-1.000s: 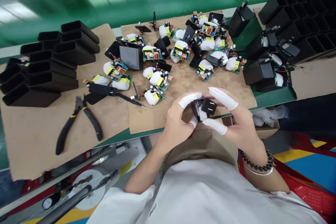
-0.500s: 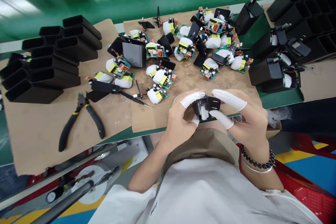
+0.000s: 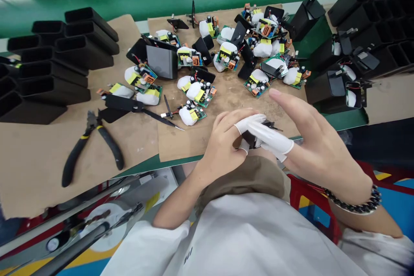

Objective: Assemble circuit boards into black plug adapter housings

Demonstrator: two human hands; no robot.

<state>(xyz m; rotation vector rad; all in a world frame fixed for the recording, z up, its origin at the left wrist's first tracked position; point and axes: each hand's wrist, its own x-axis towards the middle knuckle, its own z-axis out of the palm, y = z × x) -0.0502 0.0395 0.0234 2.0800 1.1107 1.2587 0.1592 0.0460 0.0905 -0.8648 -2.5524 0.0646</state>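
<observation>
My left hand, with white finger cots on thumb and forefinger, is closed around a small black power adapter case at the table's front edge. My right hand reaches over from the right. Its white-covered forefinger and thumb close on the same adapter, while another bare finger is stretched out above. These fingers hide most of the adapter; a dark piece with prongs shows at its right side. Circuit boards with white and yellow parts, such as the near board, lie beyond my hands.
Cutting pliers and black tweezers lie on the cardboard at left. Empty black cases stand stacked at far left, with more cases at right. Several adapters with caps hanging out, including one, stand at right.
My right hand has turned and moved over the adapter, its covered fingers now lying across the top. The prong cap, plainly visible before, is now mostly covered. The view has shifted slightly.
</observation>
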